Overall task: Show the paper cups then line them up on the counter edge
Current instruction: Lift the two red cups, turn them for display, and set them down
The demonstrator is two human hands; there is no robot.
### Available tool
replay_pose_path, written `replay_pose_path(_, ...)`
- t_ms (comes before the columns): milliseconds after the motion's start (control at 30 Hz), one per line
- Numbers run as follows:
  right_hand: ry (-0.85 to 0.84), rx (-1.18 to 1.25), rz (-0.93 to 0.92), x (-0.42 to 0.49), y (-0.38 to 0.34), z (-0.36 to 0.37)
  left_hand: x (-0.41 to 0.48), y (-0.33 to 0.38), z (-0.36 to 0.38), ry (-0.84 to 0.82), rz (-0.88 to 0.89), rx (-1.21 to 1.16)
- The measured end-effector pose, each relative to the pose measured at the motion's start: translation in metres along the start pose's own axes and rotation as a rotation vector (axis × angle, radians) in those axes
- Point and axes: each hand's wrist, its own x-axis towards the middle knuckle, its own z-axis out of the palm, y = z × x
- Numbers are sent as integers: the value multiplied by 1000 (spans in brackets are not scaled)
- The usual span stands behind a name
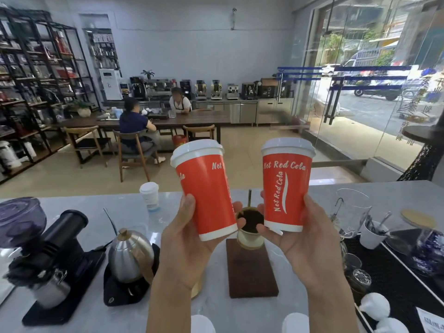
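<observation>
Two red paper cups with white lids and "Net Red Cola" lettering are held up above the pale counter (79, 224). My left hand (185, 239) grips the left red cup (206, 188) near its base; this cup tilts to the left. My right hand (305, 239) grips the right red cup (286, 186), which is nearly upright. The cups are apart, side by side. A white paper cup (149, 195) with a lid stands at the counter's far edge. Two white lids (201, 324) show at the bottom edge.
Below the hands stands a pour-over dripper (249, 227) with grounds on a wooden base (249, 272). A steel kettle (129, 255) and black grinder (45, 243) are at the left. Glassware (353, 212) and a black mat (396, 280) are at the right. Two people sit at a far table.
</observation>
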Motion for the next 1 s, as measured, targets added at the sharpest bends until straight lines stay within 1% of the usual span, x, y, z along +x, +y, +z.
replay_pose_path(133, 52, 5, -18, 0, 3, 1, -2, 1, -1, 90, 7, 86)
replay_pose_path(333, 27, -126, -30, -2, 4, 5, -3, -1, 8, 239, 53, 362)
replay_pose_path(400, -2, -74, -12, -3, 3, 2, -4, -2, 11, 255, 83, 439)
replay_pose_path(467, -26, 43, 19, -4, 3, -1, -6, -4, 16, 268, 110, 526)
replay_pose_path(567, -10, 141, 43, -5, 2, -5, -9, -6, 23, 285, 161, 625)
replay_pose_path(700, 14, 174, 61, -7, 0, -12, -10, -8, 29, 301, 208, 658)
replay_pose_path(1000, 22, 228, 76, -10, -3, -21, -10, -14, 35, 305, 196, 652)
